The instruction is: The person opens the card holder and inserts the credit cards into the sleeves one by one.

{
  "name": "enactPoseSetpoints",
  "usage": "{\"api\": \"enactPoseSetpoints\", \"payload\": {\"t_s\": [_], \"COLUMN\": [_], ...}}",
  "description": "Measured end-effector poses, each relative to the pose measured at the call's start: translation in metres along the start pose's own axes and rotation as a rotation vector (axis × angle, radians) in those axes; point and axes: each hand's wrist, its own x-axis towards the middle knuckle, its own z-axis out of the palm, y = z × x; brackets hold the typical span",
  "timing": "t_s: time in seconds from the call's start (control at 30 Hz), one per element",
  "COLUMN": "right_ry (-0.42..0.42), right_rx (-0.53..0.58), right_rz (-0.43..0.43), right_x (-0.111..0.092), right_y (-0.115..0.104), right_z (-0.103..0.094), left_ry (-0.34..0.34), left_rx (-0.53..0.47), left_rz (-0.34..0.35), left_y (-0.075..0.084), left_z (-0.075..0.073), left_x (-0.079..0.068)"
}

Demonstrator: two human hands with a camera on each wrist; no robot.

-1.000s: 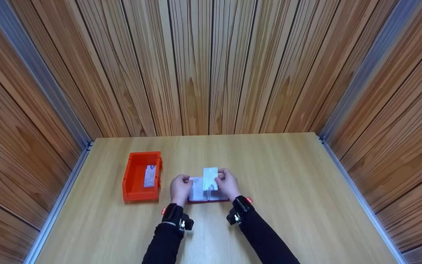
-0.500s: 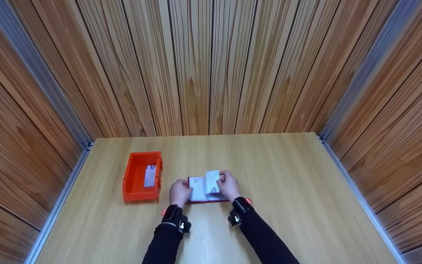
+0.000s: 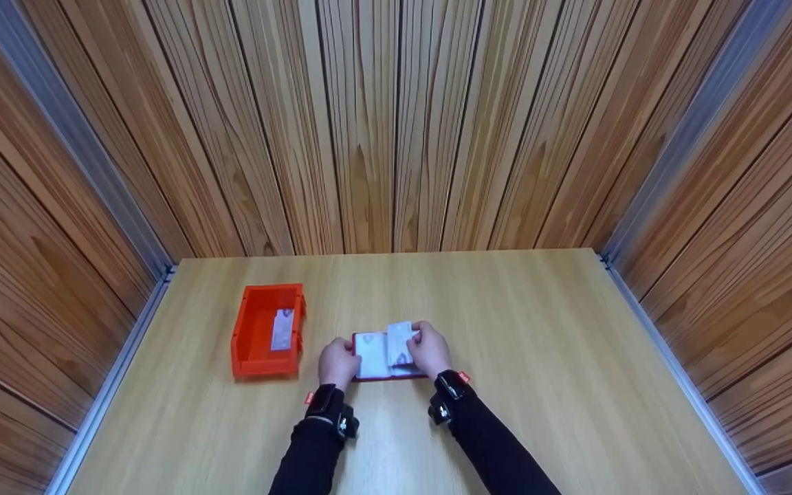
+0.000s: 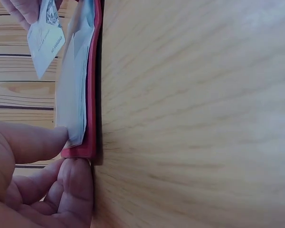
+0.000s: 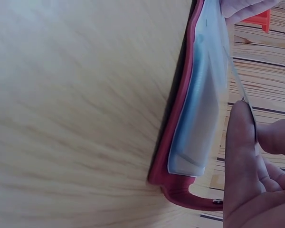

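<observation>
A red card holder lies spread open on the table, with clear plastic sleeves inside its cover. My left hand pinches the holder's left edge, thumb on the sleeves and fingers against the outer side of the cover. In my right hand, a pale printed card is pinched between thumb and fingers. The card stands tilted over the holder's right half, and the right wrist view shows it nearly edge-on above the sleeves. A red strap with a metal snap sticks out at the holder's right end.
An orange-red open bin stands on the table to the left, with a pale card in it. Wood-panelled walls enclose the table at the back and sides.
The card in my right hand has come down slightly and shifted a little right over the holder. My left hand has slid down along the holder's left edge from near its upper corner.
</observation>
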Motion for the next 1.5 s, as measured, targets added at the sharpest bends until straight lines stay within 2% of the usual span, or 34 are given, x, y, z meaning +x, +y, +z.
{"api": "enactPoseSetpoints", "payload": {"t_s": [0.1,0.33,0.73,0.93,1.5], "right_ry": [-0.004,-0.022,-0.050,-0.074,-0.096], "right_rx": [-0.013,-0.031,-0.064,-0.080,-0.107], "right_rz": [-0.005,-0.028,-0.029,0.004,-0.028], "right_x": [-0.001,-0.003,-0.001,0.000,-0.001], "right_y": [0.000,0.000,0.001,-0.001,-0.006], "right_z": [0.000,0.002,0.005,0.006,0.013], "left_ry": [-0.007,0.013,0.000,0.007,-0.003], "left_rx": [-0.004,0.008,0.004,0.003,-0.031], "left_rz": [-0.004,0.033,0.020,0.021,0.000], "left_y": [0.000,-0.001,-0.001,-0.001,-0.003], "left_z": [0.000,-0.001,-0.002,-0.002,-0.002], "left_x": [0.000,0.000,-0.002,-0.003,-0.001]}}
